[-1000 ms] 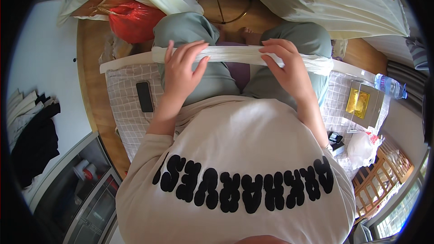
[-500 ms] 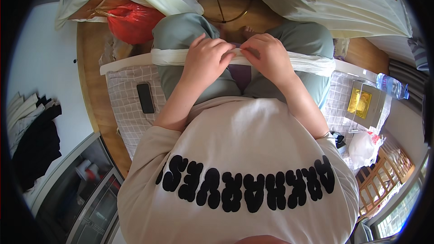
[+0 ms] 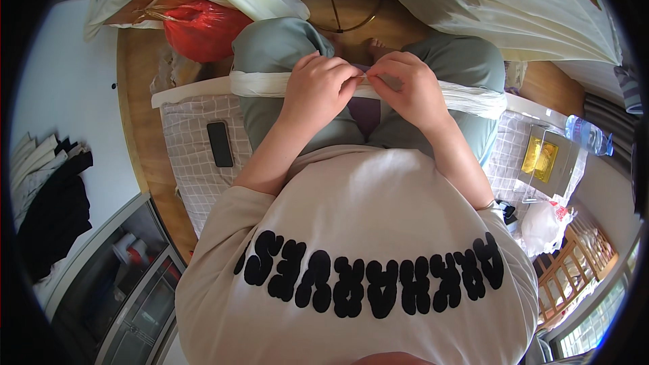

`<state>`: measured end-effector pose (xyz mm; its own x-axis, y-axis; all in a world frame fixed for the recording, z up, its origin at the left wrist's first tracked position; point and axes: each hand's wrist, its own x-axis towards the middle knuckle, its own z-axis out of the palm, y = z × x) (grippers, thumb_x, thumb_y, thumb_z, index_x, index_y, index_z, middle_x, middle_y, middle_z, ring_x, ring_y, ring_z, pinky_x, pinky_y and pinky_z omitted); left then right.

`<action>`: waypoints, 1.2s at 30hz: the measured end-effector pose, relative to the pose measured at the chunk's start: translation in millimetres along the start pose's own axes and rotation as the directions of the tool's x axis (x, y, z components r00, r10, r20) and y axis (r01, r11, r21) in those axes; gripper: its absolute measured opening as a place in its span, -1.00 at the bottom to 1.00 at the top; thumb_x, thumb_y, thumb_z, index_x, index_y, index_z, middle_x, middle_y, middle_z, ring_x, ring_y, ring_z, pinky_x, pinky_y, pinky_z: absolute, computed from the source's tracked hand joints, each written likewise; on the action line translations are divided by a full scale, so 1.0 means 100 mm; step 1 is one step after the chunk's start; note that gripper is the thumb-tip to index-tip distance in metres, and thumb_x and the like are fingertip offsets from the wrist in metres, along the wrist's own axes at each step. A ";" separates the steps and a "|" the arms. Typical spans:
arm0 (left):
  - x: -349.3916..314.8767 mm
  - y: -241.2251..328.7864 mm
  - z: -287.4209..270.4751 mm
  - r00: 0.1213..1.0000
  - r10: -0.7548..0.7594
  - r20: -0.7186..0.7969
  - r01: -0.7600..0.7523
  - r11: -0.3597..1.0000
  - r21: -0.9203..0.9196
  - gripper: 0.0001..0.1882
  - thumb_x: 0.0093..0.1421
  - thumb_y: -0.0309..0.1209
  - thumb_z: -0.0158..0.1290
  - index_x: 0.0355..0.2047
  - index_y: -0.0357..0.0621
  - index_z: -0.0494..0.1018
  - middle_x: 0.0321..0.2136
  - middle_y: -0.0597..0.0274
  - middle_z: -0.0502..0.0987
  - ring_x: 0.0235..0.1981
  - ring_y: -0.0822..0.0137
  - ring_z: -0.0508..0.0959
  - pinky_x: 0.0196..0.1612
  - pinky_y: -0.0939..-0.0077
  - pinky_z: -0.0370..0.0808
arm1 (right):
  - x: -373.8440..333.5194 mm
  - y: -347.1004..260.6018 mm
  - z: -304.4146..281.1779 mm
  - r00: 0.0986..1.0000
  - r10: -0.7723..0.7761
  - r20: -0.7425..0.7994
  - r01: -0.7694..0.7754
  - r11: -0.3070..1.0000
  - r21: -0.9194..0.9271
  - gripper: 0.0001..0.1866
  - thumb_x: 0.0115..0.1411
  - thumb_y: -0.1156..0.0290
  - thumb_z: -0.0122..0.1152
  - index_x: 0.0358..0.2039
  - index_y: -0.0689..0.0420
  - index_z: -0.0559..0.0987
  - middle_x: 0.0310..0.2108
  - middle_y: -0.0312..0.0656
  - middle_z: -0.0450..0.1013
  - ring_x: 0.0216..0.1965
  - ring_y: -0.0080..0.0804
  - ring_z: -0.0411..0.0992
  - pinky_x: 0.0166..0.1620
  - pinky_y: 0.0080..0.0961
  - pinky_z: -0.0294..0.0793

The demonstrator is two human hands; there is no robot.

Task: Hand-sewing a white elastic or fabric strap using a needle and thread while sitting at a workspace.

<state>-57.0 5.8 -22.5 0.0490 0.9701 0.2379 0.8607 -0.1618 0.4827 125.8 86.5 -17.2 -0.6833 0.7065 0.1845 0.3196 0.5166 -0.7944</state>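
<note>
A skein of white yarn [image 3: 470, 96] stretches across my lap, looped around both knees of my grey-green trousers [image 3: 277, 42]. Over its middle, my left hand [image 3: 320, 88] pinches its thumb and forefinger together at a pale thread. My right hand [image 3: 410, 89] meets it there, thumb and forefinger also closed in a pinch, with a rounded gap inside the curled fingers. The two sets of fingertips nearly touch. Only a tiny bit of the thread shows between them. Below the hands, a purple patch [image 3: 366, 116] shows between my thighs.
A black phone [image 3: 220, 144] lies on the checked cloth [image 3: 186, 132] at left. To the right are a box with a gold panel [image 3: 541, 159], a water bottle [image 3: 589, 135] and a white plastic bag [image 3: 545, 224]. Ahead sit a red bag [image 3: 207, 29] and pale draped fabric [image 3: 466, 10].
My fingertips have come closer together over the skein, and the right hand's fingers have curled into a tighter pinch. The whole view has shifted slightly.
</note>
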 end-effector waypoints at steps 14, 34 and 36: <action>0.08 0.14 -0.30 0.995 0.081 -0.066 -0.085 0.994 -0.070 -0.85 0.09 -0.36 0.20 -0.31 -0.02 0.61 -0.35 0.33 0.55 -0.24 0.21 0.50 -0.06 0.27 0.37 | 0.01 -0.36 -0.31 0.994 -0.111 -0.008 0.110 0.991 -0.069 -0.89 0.07 0.59 0.25 -0.37 0.18 0.53 -0.46 -0.19 0.46 -0.43 -0.23 0.43 -0.35 -0.38 0.42; 0.85 0.31 -0.87 0.809 0.518 0.279 0.026 0.441 -0.897 -0.39 0.11 -0.30 0.28 0.15 -0.17 0.35 -0.07 0.19 0.50 -0.31 0.49 0.51 -0.15 0.56 0.45 | 0.59 -1.04 -1.28 0.942 -0.178 0.286 -0.056 0.755 0.653 -0.81 0.35 0.37 0.05 -0.14 0.23 0.47 -0.23 -0.04 0.50 -0.41 -0.54 0.46 -0.34 -0.62 0.48; 0.91 0.38 -0.79 0.729 0.590 0.347 0.184 0.320 -0.929 -0.59 0.20 -0.22 0.20 -0.08 -0.23 0.44 0.14 0.10 0.36 -0.14 0.43 0.48 0.03 0.48 0.37 | 0.67 -1.06 -1.38 0.935 -0.260 0.243 0.005 0.692 0.722 -0.78 0.38 0.32 -0.01 -0.13 0.21 0.46 -0.20 -0.07 0.49 -0.42 -0.55 0.43 -0.32 -0.60 0.45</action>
<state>-60.2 73.6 84.0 0.7194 0.6746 0.1655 -0.1868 -0.0416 0.9815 136.5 145.6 159.0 -0.8811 0.4083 0.2386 -0.2564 0.0115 -0.9665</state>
